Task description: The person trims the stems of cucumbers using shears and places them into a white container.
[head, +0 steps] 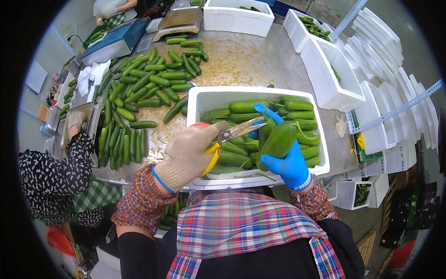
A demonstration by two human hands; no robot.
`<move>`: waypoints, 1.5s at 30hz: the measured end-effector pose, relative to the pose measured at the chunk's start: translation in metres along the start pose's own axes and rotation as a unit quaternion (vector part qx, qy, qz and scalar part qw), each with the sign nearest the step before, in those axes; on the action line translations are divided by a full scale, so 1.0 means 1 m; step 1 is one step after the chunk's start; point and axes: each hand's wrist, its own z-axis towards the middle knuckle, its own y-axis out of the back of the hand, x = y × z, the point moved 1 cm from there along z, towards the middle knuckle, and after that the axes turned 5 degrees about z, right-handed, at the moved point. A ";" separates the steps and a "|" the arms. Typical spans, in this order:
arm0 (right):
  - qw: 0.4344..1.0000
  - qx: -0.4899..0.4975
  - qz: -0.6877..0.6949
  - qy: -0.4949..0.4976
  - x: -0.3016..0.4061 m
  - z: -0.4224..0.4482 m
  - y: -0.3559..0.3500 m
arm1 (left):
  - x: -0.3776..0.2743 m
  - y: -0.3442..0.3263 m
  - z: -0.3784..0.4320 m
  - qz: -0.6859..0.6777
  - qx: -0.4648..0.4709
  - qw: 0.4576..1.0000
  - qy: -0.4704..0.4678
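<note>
My left hand [188, 151], in a beige knitted glove, grips scissors [238, 132] with yellow and red handles. The blades are parted, their tips close to a stem at my right hand. In a blue glove, my right hand [291, 165] holds small cucumbers [281, 139] with stems on them; its fingers partly hide how many. Both hands are above a white foam box [193, 104] at the table's near edge. Several cucumbers [301, 115] lie in rows inside it, and a loose stem [266, 177] rests on its near rim.
A large cucumber pile [150, 80] covers the table's left side. Beside it, a co-worker's gloved hand [77, 119] is over a metal tray. Foam boxes [238, 17] stand at the back and right [331, 76]. A perforated metal bar [400, 108] juts in at right, before stacked lids.
</note>
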 end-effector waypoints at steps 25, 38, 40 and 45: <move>0.857 0.063 -0.502 0.096 0.019 0.010 0.018 | 0.003 0.021 -0.016 0.058 -0.052 0.989 -0.122; 0.866 0.034 -0.493 0.072 0.015 0.016 0.025 | -0.010 -0.005 -0.018 -0.276 0.213 0.933 0.093; 0.876 0.027 -0.480 0.042 0.018 0.016 0.024 | -0.012 -0.008 -0.015 -0.351 0.235 0.900 0.108; 0.848 0.042 -0.527 0.037 0.009 0.011 0.020 | -0.005 -0.022 -0.002 -0.561 0.241 0.757 0.233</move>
